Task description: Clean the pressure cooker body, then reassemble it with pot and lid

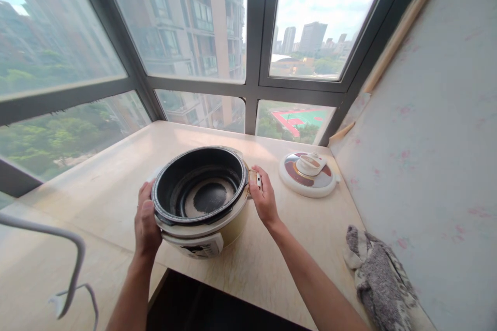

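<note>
A lidless electric pressure cooker [233, 225] stands on the pale countertop, its control panel facing me. Its dark inner pot [209, 200] is in place and shows a worn ring on the bottom. My left hand [147, 225] is closed around the cooker's left side, where the handle is hidden behind the fingers. On the other side, my right hand [264, 196] grips the cooker's side handle, thumb and fingers wrapped over it. The cooker's lid [309, 173], white with a silver and brown top and a knob, lies on the counter to the right, apart from both hands.
A patterned grey cloth [380, 279] lies by the wall at right. At left a bent white metal tube [77, 253] rises over the counter [97, 201]. A dark opening [202, 302] is at the counter's front edge. Windows with grey frames [256, 36] stand behind.
</note>
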